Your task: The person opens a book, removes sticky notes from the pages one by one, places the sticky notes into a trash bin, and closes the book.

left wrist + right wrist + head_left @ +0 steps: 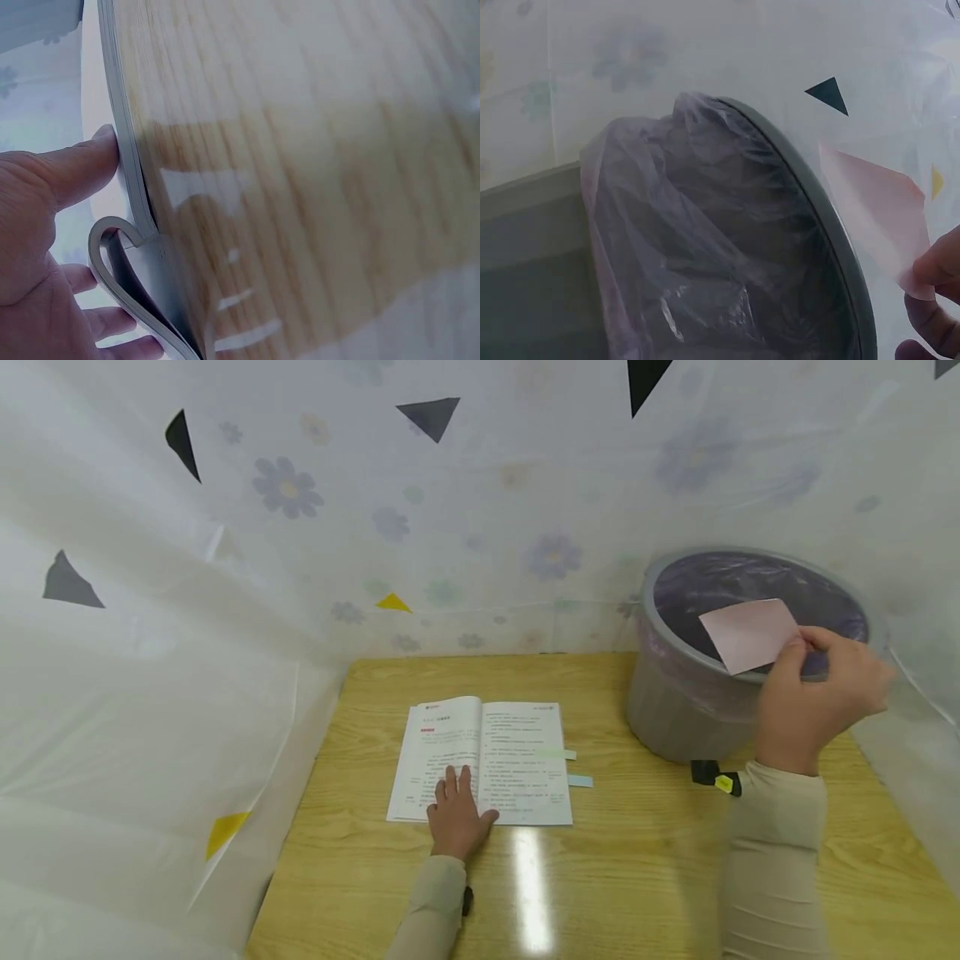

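Note:
An open book [525,743] lies on the wooden table, and my left hand [456,820] rests on its lower part near the spine. Its fingers are spread on the left page, with the thumb at the right page's bottom edge. In the left wrist view the hand [37,225] lies along the book's curved lower edge [112,277]. My right hand [825,689] pinches a pink paper sheet [750,633] by one corner between thumb and fingers. The sheet hangs over a grey trash bin [678,710] lined with a purple plastic bag [705,225].
A green tab [571,755] and a blue tab [581,782] stick out from the book's right side. White sheeting with flowers [288,487] and pasted triangles [431,418] encloses the table [615,877] at the back and sides. The bin stands at the table's back right.

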The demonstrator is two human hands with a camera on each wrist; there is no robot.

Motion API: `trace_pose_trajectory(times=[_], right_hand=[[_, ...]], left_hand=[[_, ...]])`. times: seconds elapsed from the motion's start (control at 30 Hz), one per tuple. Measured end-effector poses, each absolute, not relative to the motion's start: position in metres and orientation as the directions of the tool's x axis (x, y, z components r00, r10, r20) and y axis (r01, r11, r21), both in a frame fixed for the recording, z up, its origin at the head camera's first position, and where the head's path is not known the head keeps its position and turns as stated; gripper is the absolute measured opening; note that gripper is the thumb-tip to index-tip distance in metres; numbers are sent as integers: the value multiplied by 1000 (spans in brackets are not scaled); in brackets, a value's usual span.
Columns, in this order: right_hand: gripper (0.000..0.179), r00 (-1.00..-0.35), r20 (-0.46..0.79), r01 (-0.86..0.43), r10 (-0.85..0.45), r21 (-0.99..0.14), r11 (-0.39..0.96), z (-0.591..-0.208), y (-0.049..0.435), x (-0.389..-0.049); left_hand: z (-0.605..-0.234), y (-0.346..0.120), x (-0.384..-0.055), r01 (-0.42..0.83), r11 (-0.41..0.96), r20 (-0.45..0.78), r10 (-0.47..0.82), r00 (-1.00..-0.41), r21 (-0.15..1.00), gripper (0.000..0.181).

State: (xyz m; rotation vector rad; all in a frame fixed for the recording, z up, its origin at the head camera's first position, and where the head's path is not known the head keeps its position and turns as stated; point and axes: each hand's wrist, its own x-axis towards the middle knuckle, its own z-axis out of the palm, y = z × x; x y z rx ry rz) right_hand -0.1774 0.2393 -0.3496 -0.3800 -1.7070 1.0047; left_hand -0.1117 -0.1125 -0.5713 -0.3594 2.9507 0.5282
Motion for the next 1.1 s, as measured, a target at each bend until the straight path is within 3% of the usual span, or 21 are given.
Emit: trace_pose_trajectory(times=[0.23,0.3,0.57,1.1], right_hand=[[26,-295,649,-166,701,-758,631,-345,257,-182],[30,-297,648,-129,701,-755,643,-347,259,-183],[36,-348,622,-22,701,-754,657,-357,265,-188],[33,-457,572,14,681,-761,649,-358,255,-186]], left_hand=[[-571,-112,-111,-256,910,-160,-214,-964,325,95],[-571,-113,-112,-255,910,-153,-215,-964,327,95],[-572,-111,-112,-254,909,-154,-213,-965,330,95],[-571,-111,-113,-256,910,-155,-215,-964,327,95]])
